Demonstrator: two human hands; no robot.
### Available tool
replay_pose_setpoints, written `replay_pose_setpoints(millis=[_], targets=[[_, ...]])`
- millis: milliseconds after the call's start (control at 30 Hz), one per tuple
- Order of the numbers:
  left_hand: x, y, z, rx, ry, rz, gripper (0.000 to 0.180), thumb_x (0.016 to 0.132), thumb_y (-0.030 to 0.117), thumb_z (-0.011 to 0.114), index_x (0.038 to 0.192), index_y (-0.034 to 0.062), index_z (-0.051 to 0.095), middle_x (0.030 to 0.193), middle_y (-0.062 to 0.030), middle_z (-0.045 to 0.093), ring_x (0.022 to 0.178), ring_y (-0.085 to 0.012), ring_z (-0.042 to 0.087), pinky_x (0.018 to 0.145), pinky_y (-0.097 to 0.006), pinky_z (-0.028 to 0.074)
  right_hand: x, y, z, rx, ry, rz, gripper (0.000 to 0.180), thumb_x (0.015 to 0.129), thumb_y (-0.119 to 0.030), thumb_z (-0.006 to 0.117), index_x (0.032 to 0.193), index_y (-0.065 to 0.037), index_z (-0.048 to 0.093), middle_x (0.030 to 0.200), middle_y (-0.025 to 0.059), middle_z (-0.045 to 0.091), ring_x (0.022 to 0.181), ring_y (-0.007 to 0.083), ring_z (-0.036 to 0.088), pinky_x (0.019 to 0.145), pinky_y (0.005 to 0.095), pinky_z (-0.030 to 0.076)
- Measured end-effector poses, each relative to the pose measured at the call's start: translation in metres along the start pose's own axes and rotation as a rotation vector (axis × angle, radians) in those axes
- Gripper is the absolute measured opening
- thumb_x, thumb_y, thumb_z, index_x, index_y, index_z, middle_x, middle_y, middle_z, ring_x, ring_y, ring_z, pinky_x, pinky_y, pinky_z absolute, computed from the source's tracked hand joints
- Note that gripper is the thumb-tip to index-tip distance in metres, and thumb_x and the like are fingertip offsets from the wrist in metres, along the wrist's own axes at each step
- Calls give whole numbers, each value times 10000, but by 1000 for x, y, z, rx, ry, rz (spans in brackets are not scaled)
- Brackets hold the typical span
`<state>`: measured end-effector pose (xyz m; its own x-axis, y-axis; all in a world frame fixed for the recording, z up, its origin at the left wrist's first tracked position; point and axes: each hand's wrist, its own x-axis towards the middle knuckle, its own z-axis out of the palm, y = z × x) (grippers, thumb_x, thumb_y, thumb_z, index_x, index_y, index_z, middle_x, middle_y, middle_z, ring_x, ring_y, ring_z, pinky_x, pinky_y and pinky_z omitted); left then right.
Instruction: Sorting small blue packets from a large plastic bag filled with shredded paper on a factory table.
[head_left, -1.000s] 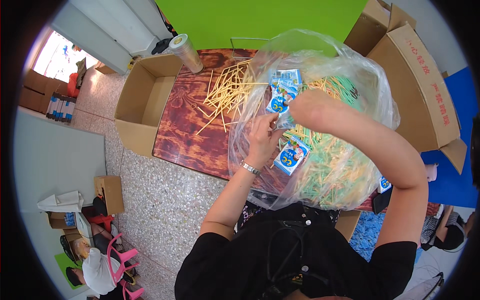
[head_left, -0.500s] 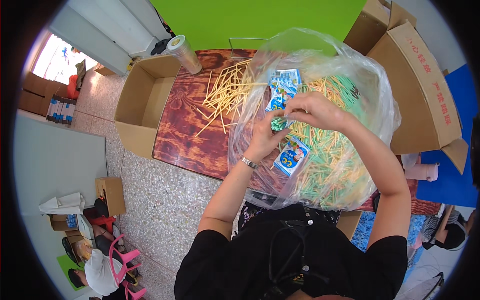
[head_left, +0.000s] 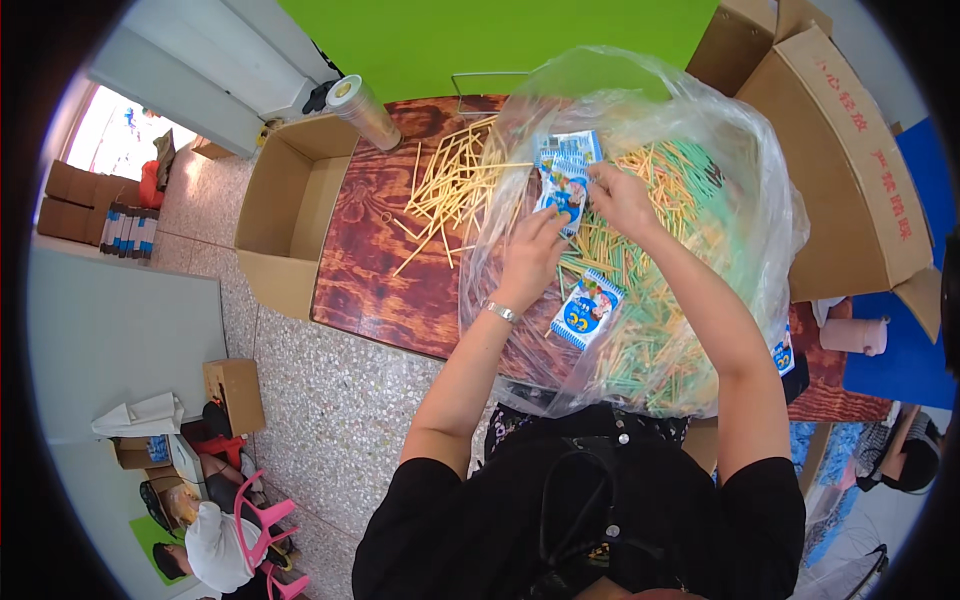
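Note:
My left hand (head_left: 530, 255) and my right hand (head_left: 620, 200) are both inside a big clear plastic bag (head_left: 770, 220) full of thin yellow and green sticks (head_left: 660, 330). Together they hold a small blue and white packet (head_left: 562, 188) over the sticks, left fingers at its lower edge, right fingers at its right side. Another blue and white packet (head_left: 588, 308) lies on the sticks just below my left wrist, which wears a silver bracelet. A loose heap of yellow sticks (head_left: 450, 190) lies on the dark wooden table (head_left: 370, 280) left of the bag.
An open cardboard box (head_left: 285, 215) stands at the table's left end, a roll of clear tape (head_left: 362, 110) behind it. Large cardboard boxes (head_left: 850, 170) stand to the right. Another person (head_left: 215, 540) sits by pink stools at the lower left on the speckled floor.
Both hands moved up and farther into the bag. The packet they hold has been lifted and now faces the camera more fully.

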<state>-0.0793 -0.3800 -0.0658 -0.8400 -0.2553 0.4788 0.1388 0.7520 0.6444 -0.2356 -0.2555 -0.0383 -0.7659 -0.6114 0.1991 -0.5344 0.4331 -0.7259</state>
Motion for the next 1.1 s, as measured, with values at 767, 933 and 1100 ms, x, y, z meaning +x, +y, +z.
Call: replay_pose_setpoints(millis=[767,933,1100], targets=[[-24,45,-5,-302,-294,-131,169,858,160,648,921,5,677,743,-104,655,649,-233,621,618,-336,482,-81,-37,-66,-108,-198,-290,123,860,-170,617,841,-49,605,735,104,571,718,267,590,588,383,457],[0,67,-16,-568,-511,-504,199,894,214,644,929,29,708,640,-22,617,566,-33,482,508,-255,402,-76,-41,-81,50,-274,-171,165,826,-183,663,844,-38,587,731,141,597,687,330,603,603,401,463],[10,65,-6,-386,-289,-420,296,750,192,796,661,32,564,553,18,502,526,-41,432,483,-239,367,-67,-47,-96,78,-358,-258,176,835,-129,635,979,-30,605,819,164,625,774,335,622,685,404,495]])
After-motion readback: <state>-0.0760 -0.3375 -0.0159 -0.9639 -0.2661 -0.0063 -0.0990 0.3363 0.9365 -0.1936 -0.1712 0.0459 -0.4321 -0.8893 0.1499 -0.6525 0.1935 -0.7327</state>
